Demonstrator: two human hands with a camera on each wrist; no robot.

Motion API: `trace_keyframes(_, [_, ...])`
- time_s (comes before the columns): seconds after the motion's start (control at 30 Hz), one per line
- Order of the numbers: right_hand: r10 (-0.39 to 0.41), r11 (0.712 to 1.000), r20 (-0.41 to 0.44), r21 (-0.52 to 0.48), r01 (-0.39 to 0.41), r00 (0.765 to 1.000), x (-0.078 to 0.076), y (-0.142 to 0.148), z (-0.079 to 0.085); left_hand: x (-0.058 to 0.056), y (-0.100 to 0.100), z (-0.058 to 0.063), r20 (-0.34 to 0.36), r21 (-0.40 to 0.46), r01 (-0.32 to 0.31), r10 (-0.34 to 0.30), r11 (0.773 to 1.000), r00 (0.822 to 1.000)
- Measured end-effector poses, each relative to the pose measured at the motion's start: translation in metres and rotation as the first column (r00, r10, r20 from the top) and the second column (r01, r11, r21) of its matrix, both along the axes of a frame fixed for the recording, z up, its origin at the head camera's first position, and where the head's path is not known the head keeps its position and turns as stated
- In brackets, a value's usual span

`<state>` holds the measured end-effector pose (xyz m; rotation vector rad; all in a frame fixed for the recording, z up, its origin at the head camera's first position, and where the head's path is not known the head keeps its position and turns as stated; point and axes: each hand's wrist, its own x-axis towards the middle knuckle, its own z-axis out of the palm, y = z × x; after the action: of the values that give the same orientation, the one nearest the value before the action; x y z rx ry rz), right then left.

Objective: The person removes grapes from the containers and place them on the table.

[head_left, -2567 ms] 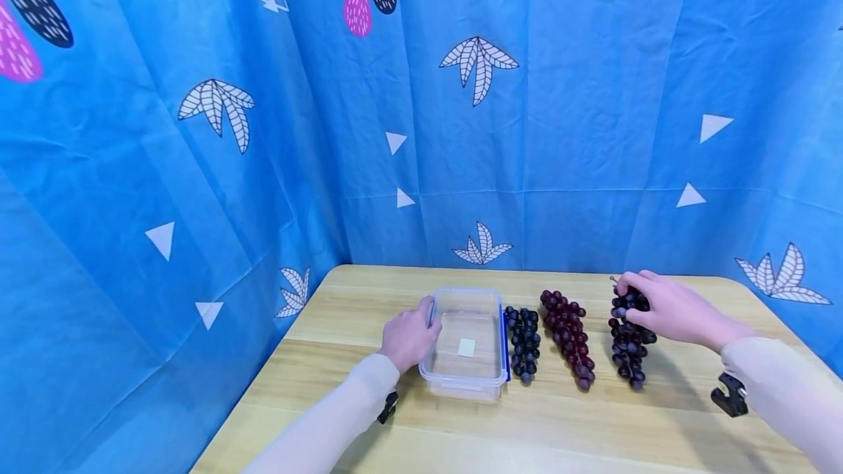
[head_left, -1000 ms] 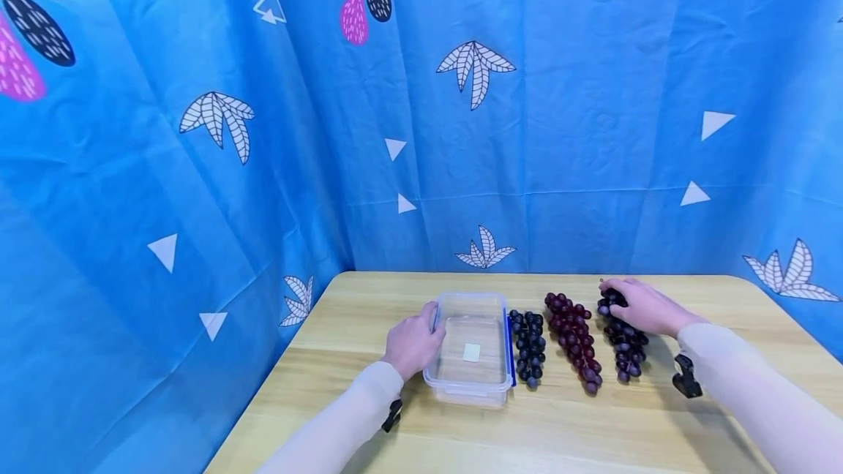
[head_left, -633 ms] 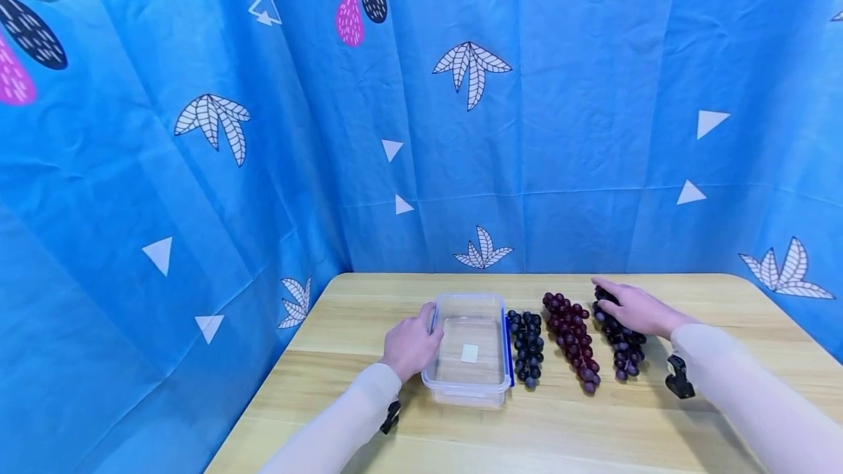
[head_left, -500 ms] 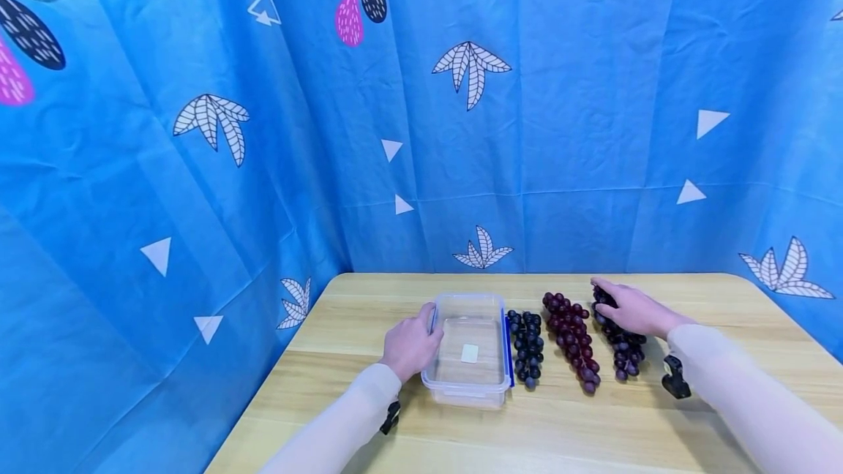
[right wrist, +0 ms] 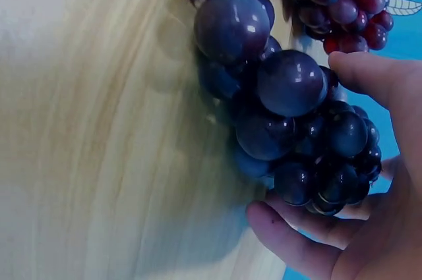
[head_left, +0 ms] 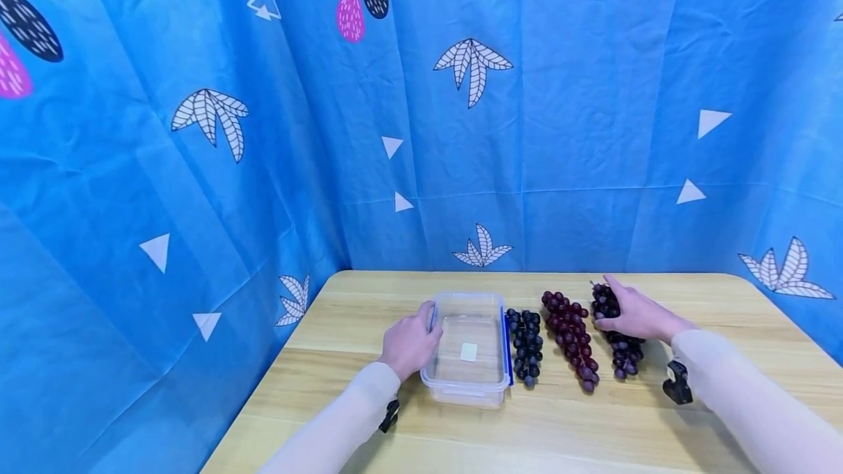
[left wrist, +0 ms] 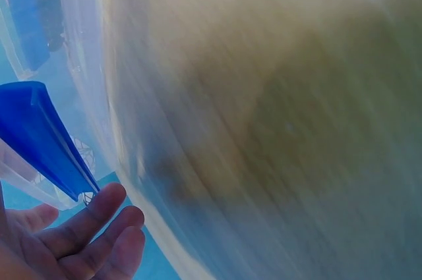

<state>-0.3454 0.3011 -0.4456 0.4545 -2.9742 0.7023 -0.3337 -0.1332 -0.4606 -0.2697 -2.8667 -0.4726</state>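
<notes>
My left hand (head_left: pixel 410 342) grips the left side of a clear plastic food container (head_left: pixel 464 388), its fingers by a blue latch (left wrist: pixel 39 135) in the left wrist view. At the right, a dark purple bunch of grapes (head_left: pixel 624 358) lies on the table. Spread around the upper part of that bunch is my right hand (head_left: pixel 635 315). In the right wrist view its thumb and fingers stand apart on either side of the grapes (right wrist: pixel 290 82); whether they touch them I cannot tell. A red bunch of grapes (head_left: pixel 571 339) lies left of it, and a black bunch of grapes (head_left: pixel 527 348) sits beside the container.
The three bunches lie in a row on a light wooden table (head_left: pixel 553 430). A pale square label (head_left: pixel 468 352) shows at the container's bottom. A blue patterned curtain (head_left: pixel 566 137) hangs behind the table and along its left side.
My right hand has brought the dark purple bunch left, nearer the red one, and laid it down. Its fingers have since spread apart. My left hand keeps its place on the container.
</notes>
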Motion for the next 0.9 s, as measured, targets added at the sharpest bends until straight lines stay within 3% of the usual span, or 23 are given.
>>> trace_keyframes(0.37, [-0.049, 0.998, 0.128, -0.042, 0.055, 0.991, 0.013, -0.013, 0.0, 0.0, -0.002, 0.0, 0.012, 0.012, 0.001, -0.001, 1.0, 1.0])
trace_keyframes(0.9, [0.046, 0.989, 0.203, -0.147, -0.016, 0.978, 0.019, -0.01, -0.003, 0.001, 0.0, 0.001, 0.02, 0.013, -0.003, 0.002, 1.0, 1.0])
